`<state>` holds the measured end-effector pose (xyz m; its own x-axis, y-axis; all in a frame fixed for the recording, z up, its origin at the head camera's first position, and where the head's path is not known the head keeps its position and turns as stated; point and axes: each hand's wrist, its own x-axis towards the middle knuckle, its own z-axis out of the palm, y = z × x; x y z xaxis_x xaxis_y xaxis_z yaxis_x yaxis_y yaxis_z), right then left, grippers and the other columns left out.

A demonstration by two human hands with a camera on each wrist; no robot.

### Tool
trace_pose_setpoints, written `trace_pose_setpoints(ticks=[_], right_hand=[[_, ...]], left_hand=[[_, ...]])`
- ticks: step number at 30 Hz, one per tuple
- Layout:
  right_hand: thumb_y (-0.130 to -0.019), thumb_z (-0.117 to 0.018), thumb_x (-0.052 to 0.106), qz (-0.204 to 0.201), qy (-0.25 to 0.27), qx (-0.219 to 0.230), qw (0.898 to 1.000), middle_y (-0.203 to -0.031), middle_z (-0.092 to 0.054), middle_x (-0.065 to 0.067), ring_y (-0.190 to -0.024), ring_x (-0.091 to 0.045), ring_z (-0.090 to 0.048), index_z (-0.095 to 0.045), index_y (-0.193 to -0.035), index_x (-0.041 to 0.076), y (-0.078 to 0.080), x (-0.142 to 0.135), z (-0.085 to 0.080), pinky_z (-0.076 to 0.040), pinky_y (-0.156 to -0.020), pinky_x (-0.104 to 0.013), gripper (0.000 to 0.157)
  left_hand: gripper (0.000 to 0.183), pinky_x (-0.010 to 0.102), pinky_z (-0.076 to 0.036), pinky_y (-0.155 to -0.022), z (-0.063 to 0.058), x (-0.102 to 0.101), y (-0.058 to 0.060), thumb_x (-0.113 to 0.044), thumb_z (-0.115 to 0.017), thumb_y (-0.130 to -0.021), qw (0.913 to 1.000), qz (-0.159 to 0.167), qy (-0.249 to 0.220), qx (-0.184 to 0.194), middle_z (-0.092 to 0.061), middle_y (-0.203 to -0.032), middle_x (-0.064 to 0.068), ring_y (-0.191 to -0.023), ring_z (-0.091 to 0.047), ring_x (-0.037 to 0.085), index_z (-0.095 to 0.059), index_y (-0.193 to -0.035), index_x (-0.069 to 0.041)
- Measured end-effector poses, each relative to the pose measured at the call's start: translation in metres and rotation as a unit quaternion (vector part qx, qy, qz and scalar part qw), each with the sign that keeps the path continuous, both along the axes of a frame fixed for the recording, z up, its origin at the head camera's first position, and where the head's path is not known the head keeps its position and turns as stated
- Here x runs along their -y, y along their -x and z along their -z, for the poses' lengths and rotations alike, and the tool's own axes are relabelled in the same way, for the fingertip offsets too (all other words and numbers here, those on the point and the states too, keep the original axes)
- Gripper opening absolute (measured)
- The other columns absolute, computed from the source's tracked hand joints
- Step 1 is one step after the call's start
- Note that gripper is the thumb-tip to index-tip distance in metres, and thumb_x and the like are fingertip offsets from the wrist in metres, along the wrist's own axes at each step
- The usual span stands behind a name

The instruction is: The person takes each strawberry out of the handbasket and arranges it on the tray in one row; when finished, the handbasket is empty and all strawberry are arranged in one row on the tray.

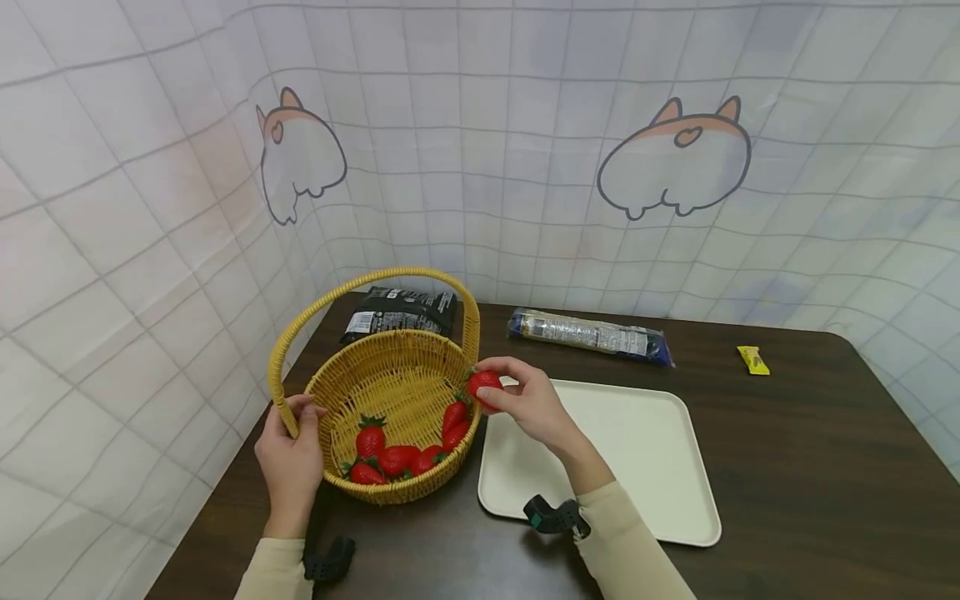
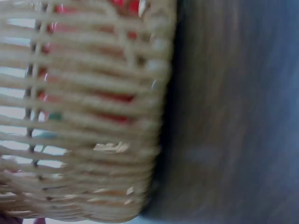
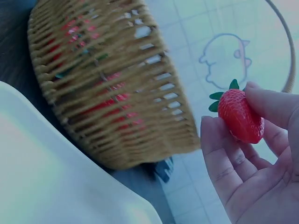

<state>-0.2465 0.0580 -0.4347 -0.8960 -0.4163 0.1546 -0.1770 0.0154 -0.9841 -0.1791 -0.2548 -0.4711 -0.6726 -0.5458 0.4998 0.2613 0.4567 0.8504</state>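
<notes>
A yellow woven basket (image 1: 408,375) with a tall arched handle stands on the left of the table, with several red strawberries (image 1: 397,458) along its near and right side. My left hand (image 1: 288,458) grips the basket at the left foot of the handle. At the right rim, my right hand (image 1: 534,407) pinches a strawberry (image 3: 238,114) between thumb and fingers, its green leaves facing away from the palm. In the left wrist view the basket's woven wall (image 2: 88,88) fills the left half, red showing through the gaps; the left hand is almost wholly hidden there.
A cream tray (image 1: 630,442) lies right of the basket, under the right forearm. Behind the basket is a black package (image 1: 401,312); a long clear-and-blue packet (image 1: 592,335) lies near the back edge. A small yellow wrapped piece (image 1: 753,360) sits at the far right.
</notes>
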Motion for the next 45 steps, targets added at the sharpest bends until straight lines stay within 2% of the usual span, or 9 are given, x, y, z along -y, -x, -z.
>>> trace_pose_setpoints(ticks=[3,8,15,19,23,27,30,41,45], right_hand=[[-0.092,-0.069,0.013,0.012,-0.007,0.002,1.000,-0.116,-0.059,-0.015,-0.085,-0.031,-0.069,-0.060,-0.127,0.007,0.002,-0.007,-0.001,-0.057,-0.074,-0.039,0.037],[-0.094,-0.066,0.017,0.027,-0.033,0.012,0.999,-0.118,-0.059,-0.014,-0.089,-0.027,-0.066,-0.060,-0.128,0.010,0.004,-0.021,-0.004,-0.057,-0.066,-0.037,0.036],[-0.095,-0.060,0.001,0.059,0.010,0.054,0.997,-0.124,-0.055,-0.022,-0.107,-0.036,-0.062,-0.058,-0.131,0.002,0.011,-0.041,-0.003,-0.056,-0.080,-0.040,0.035],[-0.095,-0.053,-0.008,0.064,0.018,0.088,0.994,-0.129,-0.048,-0.025,-0.114,-0.038,-0.057,-0.053,-0.134,-0.003,0.015,-0.046,-0.001,-0.054,-0.086,-0.040,0.040],[-0.094,-0.050,-0.011,0.073,0.008,0.114,0.991,-0.132,-0.041,-0.025,-0.118,-0.041,-0.052,-0.047,-0.137,-0.004,0.019,-0.049,0.004,-0.053,-0.088,-0.040,0.043],[-0.094,-0.055,-0.007,0.088,-0.015,0.124,0.988,-0.130,-0.041,-0.026,-0.113,-0.037,-0.055,-0.046,-0.138,-0.005,0.021,-0.051,0.011,-0.055,-0.084,-0.039,0.045],[-0.093,-0.060,-0.003,0.097,-0.039,0.133,0.986,-0.126,-0.045,-0.025,-0.105,-0.032,-0.059,-0.048,-0.136,-0.003,0.022,-0.051,0.019,-0.056,-0.080,-0.039,0.045],[-0.087,-0.071,0.004,0.144,-0.097,0.130,0.976,-0.117,-0.057,-0.021,-0.088,-0.022,-0.064,-0.060,-0.127,0.002,0.026,-0.035,0.043,-0.058,-0.068,-0.033,0.041],[-0.085,-0.074,0.006,0.152,-0.140,0.114,0.972,-0.114,-0.061,-0.019,-0.072,-0.020,-0.065,-0.064,-0.123,0.004,0.024,-0.028,0.048,-0.056,-0.059,-0.032,0.039]], left_hand=[[0.010,0.014,-0.044,-0.061,-0.006,0.004,0.003,-0.006,-0.063,-0.095,0.9996,-0.007,0.019,0.018,-0.071,-0.082,0.009,-0.071,-0.064,0.005,-0.070,-0.100,-0.001],[0.013,0.014,-0.045,-0.061,-0.011,0.009,0.013,-0.010,-0.064,-0.094,0.9996,0.001,0.025,0.013,-0.070,-0.075,0.003,-0.068,-0.063,0.003,-0.070,-0.094,0.002],[0.016,0.014,-0.048,-0.064,-0.007,0.009,0.024,-0.011,-0.063,-0.096,1.0000,0.004,0.000,0.001,-0.065,-0.074,-0.014,-0.069,-0.063,-0.001,-0.069,-0.095,0.004],[0.015,0.014,-0.048,-0.066,-0.004,0.010,0.020,-0.007,-0.062,-0.096,0.9994,0.017,-0.019,-0.023,-0.068,-0.076,-0.006,-0.070,-0.063,0.000,-0.068,-0.097,0.006],[0.014,0.014,-0.047,-0.066,-0.013,0.005,0.012,0.000,-0.059,-0.095,0.9983,0.038,-0.012,-0.042,-0.069,-0.077,0.006,-0.072,-0.064,0.002,-0.066,-0.099,0.011],[0.013,0.014,-0.045,-0.064,-0.023,-0.003,0.005,0.003,-0.057,-0.095,0.9975,0.047,-0.004,-0.053,-0.069,-0.075,0.005,-0.072,-0.064,0.001,-0.065,-0.099,0.013],[0.012,0.014,-0.044,-0.063,-0.024,-0.004,0.002,0.006,-0.057,-0.094,0.9970,0.048,-0.004,-0.060,-0.067,-0.073,0.002,-0.070,-0.063,0.001,-0.065,-0.099,0.013],[0.012,0.015,-0.043,-0.057,-0.023,-0.003,0.001,0.005,-0.056,-0.094,0.9965,0.052,0.020,-0.062,-0.066,-0.076,0.022,-0.068,-0.064,0.008,-0.067,-0.099,0.010],[0.012,0.015,-0.042,-0.055,-0.023,-0.003,0.001,0.005,-0.056,-0.094,0.9965,0.051,0.021,-0.063,-0.065,-0.076,0.024,-0.067,-0.064,0.012,-0.067,-0.098,0.010]])
